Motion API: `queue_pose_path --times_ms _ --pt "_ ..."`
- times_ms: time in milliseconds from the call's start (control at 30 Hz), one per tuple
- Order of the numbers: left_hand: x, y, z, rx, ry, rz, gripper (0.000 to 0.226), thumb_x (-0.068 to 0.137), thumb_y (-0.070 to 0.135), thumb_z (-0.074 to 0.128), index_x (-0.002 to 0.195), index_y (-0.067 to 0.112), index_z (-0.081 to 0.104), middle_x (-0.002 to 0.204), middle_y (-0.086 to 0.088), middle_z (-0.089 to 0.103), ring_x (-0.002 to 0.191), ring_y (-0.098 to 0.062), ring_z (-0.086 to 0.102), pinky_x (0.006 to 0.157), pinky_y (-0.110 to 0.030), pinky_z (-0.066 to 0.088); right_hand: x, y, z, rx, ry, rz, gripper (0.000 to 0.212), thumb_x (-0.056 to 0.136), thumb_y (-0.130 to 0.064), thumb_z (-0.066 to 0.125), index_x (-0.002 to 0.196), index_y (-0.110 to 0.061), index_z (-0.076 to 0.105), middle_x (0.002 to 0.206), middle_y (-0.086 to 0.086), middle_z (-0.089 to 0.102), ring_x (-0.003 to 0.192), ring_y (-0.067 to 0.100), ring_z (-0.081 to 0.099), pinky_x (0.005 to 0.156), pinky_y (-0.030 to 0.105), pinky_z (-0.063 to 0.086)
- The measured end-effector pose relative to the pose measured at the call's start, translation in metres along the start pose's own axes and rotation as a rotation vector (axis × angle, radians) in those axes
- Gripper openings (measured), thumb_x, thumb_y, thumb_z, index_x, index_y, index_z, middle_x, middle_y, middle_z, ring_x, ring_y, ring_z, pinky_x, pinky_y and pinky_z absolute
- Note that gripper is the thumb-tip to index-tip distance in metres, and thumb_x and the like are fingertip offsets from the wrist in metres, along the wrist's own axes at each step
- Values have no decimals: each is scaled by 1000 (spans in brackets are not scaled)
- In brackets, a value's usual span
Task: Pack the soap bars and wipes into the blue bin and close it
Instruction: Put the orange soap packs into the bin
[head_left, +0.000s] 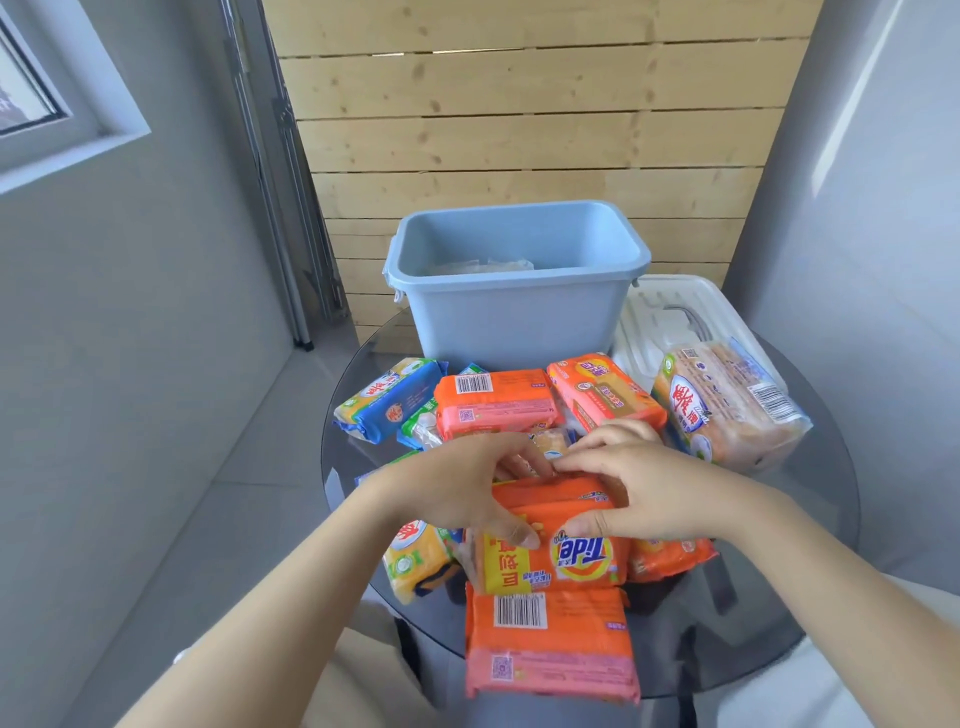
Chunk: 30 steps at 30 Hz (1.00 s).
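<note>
Head view, nearest edge: I am seeing an orange soap pack (551, 644) lying barcode-up, overhanging the near rim of the round glass table (810, 587).
Tide pack (558, 540): I am watching both hands closing on this orange pack; it is sitting just beyond the barcode pack, logo upside down to me.
Left hand (467, 483): fingers are curling over the pack's far edge, thumb (511, 530) pressing its top face; grasping the Tide pack.
Right hand (644, 488): fingers are hooking the same far edge, thumb (592, 522) lying on the top face; also grasping the Tide pack.
Flanking packs: a yellow pack (415, 564) is lying left of the Tide pack, another orange pack (670, 558) is poking out on its right under my right wrist.
Middle row: a blue-and-yellow pack (387, 397), an orange barcode pack (496, 402) and a pink-orange pack (605, 392) are lying side by side, touching or overlapping.
Right side: a large clear-wrapped multipack (727, 405) is resting partly on the white lid (675, 317).
Blue bin (511, 317): it is standing open at the table's far edge, just behind the middle row; something pale is lying inside, I cannot tell what.
Background: a wooden slat wall (519, 104) is rising behind the bin.
</note>
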<state>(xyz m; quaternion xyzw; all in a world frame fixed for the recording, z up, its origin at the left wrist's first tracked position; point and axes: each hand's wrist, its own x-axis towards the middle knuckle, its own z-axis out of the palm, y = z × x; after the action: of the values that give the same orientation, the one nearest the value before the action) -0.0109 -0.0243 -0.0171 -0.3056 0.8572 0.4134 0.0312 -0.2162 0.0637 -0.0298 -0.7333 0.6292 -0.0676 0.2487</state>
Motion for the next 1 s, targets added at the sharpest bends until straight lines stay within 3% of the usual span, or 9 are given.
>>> queue_pose_path --times_ms 167,333,467,500,600,667,800,900,1000 --pt "3 2 3 -81 9 -24 56 61 33 83 107 43 53 113 11 57 102 -7 60 86 -30 55 4 -1 -3 61 15 17 76 64 -67 66 132 -42 43 128 -12 38 128 6 16 105 28 20" --pt "5 4 -2 -145 7 -9 54 65 27 80 110 43 54 110 12 56 99 -7 61 80 -23 55 3 -2 -10 138 22 17 72 63 -69 63 129 -47 45 122 -11 40 122 4 29 102 25 29" --pt "4 8 -13 -194 92 26 51 65 24 80 107 43 57 107 9 60 94 -8 63 80 -26 54 -2 -11 -19 290 141 -40 63 64 -66 56 124 -50 45 116 -32 44 109 -16 42 86 -3 31" --pt "4 8 -18 -225 118 35 51 65 22 80 107 41 59 107 8 62 92 -8 63 80 -26 54 -1 -13 -20 358 187 -54 57 66 -63 56 121 -50 47 117 -36 45 109 -20 44 85 -5 32" --pt "8 6 -31 -335 140 21 50 67 16 79 111 31 61 105 4 65 90 -7 66 75 -19 54 4 -14 -18 456 278 -39 51 75 -57 54 124 -43 52 127 -27 47 117 -14 43 94 5 35" --pt "12 2 -36 -346 135 -11 48 70 14 78 113 26 61 109 0 66 95 -13 67 79 -23 55 9 -14 -14 433 318 -22 43 82 -50 55 123 -39 54 125 -26 48 119 -11 42 94 3 32" --pt "15 -6 -39 -383 185 -45 29 73 23 78 100 26 69 102 3 73 93 -14 70 83 -28 57 20 -14 -6 427 419 44 35 87 -45 53 120 -37 57 118 -24 52 111 -7 46 76 -9 32" --pt "14 -9 -38 -290 287 -62 13 74 39 74 87 40 70 88 17 74 82 -3 71 77 -26 57 26 -15 -3 417 556 35 32 89 -35 56 121 -33 58 122 -18 57 111 -4 49 83 -2 35" --pt "10 -7 -32 -179 371 -54 27 75 49 68 100 41 67 100 18 70 90 -2 68 84 -28 55 26 -16 -3 362 537 -61 35 88 -32 58 123 -31 58 130 -14 56 124 0 45 105 21 36"
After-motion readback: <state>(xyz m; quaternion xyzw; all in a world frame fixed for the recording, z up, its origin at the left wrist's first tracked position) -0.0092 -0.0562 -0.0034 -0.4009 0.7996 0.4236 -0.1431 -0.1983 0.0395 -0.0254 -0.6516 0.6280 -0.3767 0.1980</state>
